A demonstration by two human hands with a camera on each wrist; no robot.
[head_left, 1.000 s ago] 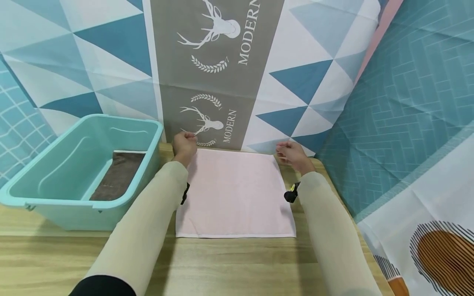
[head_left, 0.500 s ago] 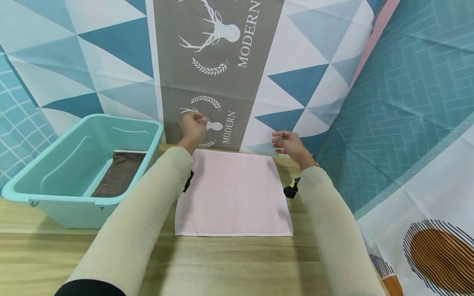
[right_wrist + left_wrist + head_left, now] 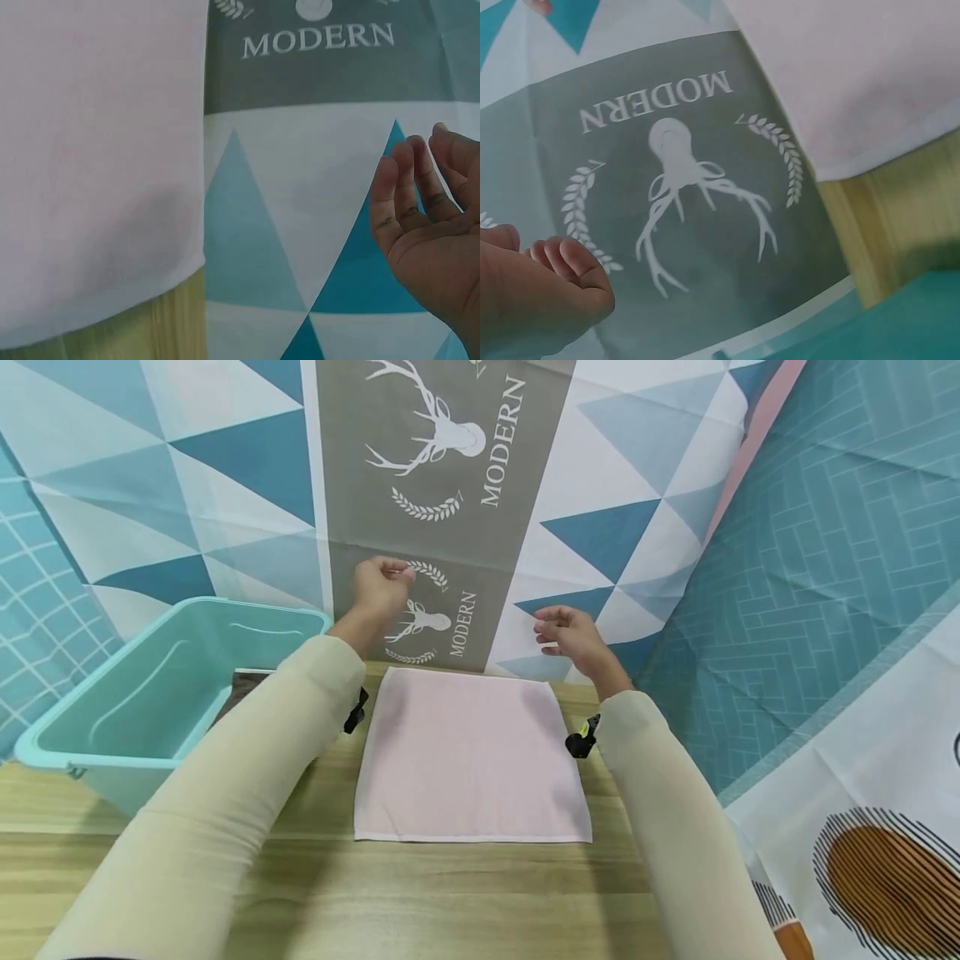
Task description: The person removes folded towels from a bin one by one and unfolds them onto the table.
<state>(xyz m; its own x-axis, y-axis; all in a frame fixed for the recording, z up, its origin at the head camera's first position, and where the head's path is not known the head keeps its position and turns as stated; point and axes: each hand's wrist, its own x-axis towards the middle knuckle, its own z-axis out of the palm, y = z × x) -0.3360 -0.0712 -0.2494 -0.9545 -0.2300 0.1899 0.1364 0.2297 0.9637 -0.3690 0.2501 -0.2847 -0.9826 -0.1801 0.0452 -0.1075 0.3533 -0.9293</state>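
Observation:
A pale pink towel (image 3: pixel 472 760) lies spread flat on the wooden table, its far edge close to the wall covering. My left hand (image 3: pixel 378 589) is raised beyond the towel's far left corner, in front of the grey deer print; its fingers curl loosely around nothing. Past the far right corner hovers my right hand (image 3: pixel 572 633), fingers slightly bent and apart, holding nothing. Both wrist views show the hands away from the towel, over the printed covering. A turquoise basin (image 3: pixel 142 697) stands left of the towel, with a folded brown cloth (image 3: pixel 238 692) inside, partly hidden by my left sleeve.
Printed sheeting (image 3: pixel 600 468) with triangles and deer rises right behind the table (image 3: pixel 420 893). Blue tile-patterned sheeting (image 3: pixel 810 577) borders the right side. Black cameras (image 3: pixel 581 739) sit under both wrists.
Both hands have lifted from beside the towel's far corners and moved up over the wall print. Most recently the left arm has swung left across the basin's edge. The towel stays flat.

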